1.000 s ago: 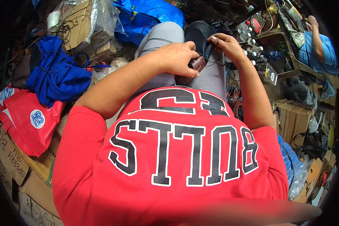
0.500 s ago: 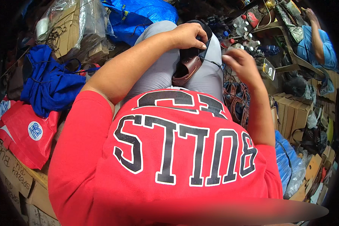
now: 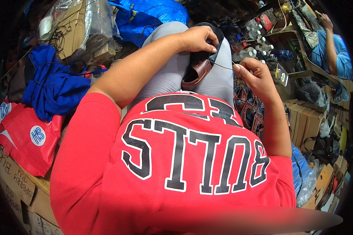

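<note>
A dark brown leather shoe [image 3: 197,74] rests between my grey-trousered thighs, its opening toward my body. Over its far end my left hand [image 3: 200,39] is closed, thumb and fingers pressed together on the shoe. A black, rounded piece [image 3: 212,29] shows beyond those fingers; whether it belongs to the shoe cannot be made out. From the shoe a thin dark thread [image 3: 223,66] runs to the right, fairly taut. My right hand [image 3: 257,78] pinches its other end between thumb and curled fingers, above my right thigh.
Several plastic bottles [image 3: 259,47] stand beyond my right knee. Strappy brown leather pieces [image 3: 249,109] lie by my right thigh. Blue cloth [image 3: 55,82] and a red bag [image 3: 27,135] sit at left, a blue sheet [image 3: 157,15] ahead. Another person's arm [image 3: 330,47] shows far right.
My right hand has moved slightly right and down, and the thread now stretches straighter from the shoe. My left hand stays at the shoe.
</note>
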The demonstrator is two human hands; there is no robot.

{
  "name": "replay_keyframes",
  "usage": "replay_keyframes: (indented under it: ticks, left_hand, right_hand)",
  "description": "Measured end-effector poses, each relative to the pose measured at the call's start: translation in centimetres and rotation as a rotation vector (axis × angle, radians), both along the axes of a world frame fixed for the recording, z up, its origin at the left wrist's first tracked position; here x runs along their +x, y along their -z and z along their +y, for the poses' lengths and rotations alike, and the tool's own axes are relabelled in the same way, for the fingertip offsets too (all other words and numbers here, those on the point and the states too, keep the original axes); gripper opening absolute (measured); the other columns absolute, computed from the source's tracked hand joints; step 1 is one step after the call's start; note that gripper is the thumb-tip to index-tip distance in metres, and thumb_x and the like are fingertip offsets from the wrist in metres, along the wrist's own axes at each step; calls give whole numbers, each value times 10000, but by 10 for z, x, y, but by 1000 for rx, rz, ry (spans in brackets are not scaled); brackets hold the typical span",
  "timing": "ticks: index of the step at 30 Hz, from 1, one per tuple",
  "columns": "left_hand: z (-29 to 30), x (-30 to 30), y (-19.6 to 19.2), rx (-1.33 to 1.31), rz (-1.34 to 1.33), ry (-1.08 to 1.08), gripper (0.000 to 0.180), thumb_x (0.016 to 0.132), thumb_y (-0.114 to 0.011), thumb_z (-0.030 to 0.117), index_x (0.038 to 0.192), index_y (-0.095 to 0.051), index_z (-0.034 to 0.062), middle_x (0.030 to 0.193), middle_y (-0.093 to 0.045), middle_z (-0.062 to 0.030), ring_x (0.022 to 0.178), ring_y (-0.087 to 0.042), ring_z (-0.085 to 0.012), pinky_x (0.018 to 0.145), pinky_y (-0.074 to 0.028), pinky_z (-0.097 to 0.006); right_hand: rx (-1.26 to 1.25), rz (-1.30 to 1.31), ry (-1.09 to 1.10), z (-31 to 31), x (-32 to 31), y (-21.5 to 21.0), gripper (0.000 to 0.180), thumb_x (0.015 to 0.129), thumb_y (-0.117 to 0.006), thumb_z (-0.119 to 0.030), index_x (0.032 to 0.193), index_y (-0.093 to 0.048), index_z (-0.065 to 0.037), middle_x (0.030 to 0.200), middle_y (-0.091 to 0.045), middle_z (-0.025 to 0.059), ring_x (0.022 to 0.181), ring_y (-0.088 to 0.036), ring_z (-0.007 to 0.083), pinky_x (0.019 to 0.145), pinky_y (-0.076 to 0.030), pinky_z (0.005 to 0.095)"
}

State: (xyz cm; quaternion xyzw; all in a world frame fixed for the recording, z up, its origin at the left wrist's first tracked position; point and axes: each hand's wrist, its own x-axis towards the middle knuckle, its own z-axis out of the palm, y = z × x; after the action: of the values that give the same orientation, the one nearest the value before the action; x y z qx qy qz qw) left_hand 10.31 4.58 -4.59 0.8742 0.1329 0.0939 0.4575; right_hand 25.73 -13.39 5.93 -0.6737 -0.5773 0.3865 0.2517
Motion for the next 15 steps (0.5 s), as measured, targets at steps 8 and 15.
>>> replay_keyframes:
  ticks: [8,15]
  left_hand:
    - [12,-4,-22,33,74,224,351,690,-740,92,1034,-679,121,1018,-513,-62,982,-505,-221,866,-402,-305]
    - [12,-10,-21,70,85,193,368,653,-758,83,1012,-691,133,983,-504,-57,953,-502,-225,825,-414,-300]
  right_hand:
    - [71,-260,-19,8,-20,26,184,804,-608,-81,971,-683,-62,803,-595,127,718,-607,239,652,-472,311]
    - [17,-281,3,18,-27,24,184,785,-612,-111,941,-693,-58,792,-605,142,705,-620,259,650,-485,333]
